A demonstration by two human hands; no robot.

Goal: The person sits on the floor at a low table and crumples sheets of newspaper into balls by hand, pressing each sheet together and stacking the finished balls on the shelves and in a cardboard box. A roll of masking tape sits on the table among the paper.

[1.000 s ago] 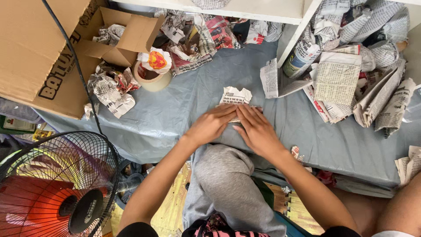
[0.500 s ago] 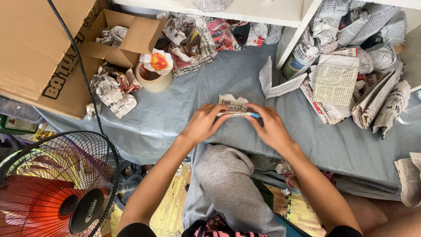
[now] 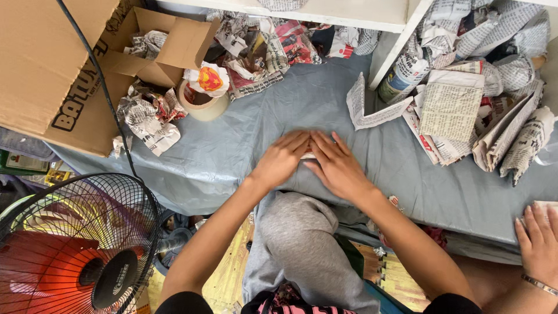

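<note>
Item: small newspaper wad [image 3: 308, 156] on grey sheet [image 3: 232, 151]. We press left hand [image 3: 281, 160] and right hand [image 3: 334, 166] flat, fingers extended, gripping nothing, seemingly flattening it. Tape roll [image 3: 202, 104] up-left.

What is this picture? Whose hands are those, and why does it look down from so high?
The camera sits on a person's head, so you see what they see looking down. Their left hand and right hand lie flat, side by side, pressing a small folded newspaper piece onto a grey sheet. It is almost hidden under them. Around lie more folded newspapers, a roll of tape, a cardboard box and a fan. The hand at the right edge, with a bracelet, belongs to someone else.
</note>
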